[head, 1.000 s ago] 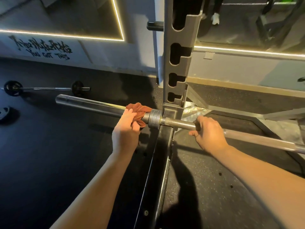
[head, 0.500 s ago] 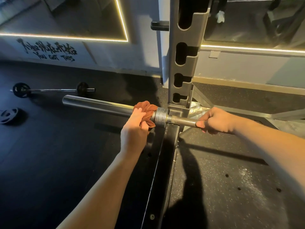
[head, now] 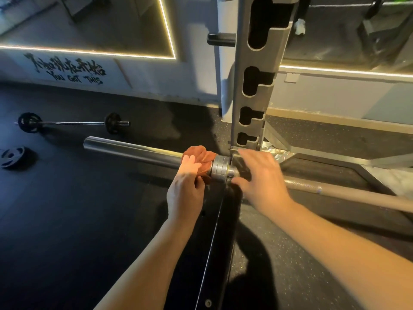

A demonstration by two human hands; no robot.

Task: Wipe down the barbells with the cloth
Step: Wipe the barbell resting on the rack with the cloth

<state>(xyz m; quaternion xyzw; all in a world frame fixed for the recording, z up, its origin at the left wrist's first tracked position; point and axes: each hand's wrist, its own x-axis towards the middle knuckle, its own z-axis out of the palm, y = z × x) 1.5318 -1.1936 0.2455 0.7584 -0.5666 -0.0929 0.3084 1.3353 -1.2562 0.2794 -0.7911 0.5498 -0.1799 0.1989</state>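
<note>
Long chrome steel barbell (head: 134, 151) sits low in the grey steel rack upright (head: 252, 86), the one with the notched cutouts. It runs left to right across the view. The thick sleeve end sticks out to the left over the black rubber floor (head: 67, 220). The thinner knurled shaft runs off toward the right edge.

Left hand (head: 185, 186): fingers curled round the rust-orange cloth (head: 199, 156), holding it bunched against the sleeve. The cloth touches the ribbed steel collar (head: 220, 167) on its left side and covers the sleeve right there. The rest of the sleeve is bare.

Right hand (head: 263, 177): over the shaft just right of the collar, close to the foot of the upright. Fingers look stretched out across the top of the bar with the thumb below it, spread wide and not clamped. The hand is motion-blurred, so can't tell if the palm actually touches the shaft.

Black base beam (head: 214, 242) of the rack runs from under the collar toward the person, between the two forearms.

Background left: a second thin barbell with small black plates (head: 69, 123) lies on the floor near the wall, well apart from the main bar. A loose black weight plate (head: 12, 156) lies flat near the left edge. Wall behind has an LED-edged mirror (head: 89, 23) with black lettering (head: 76, 78) reading "YOU GOT THIS" below it.
</note>
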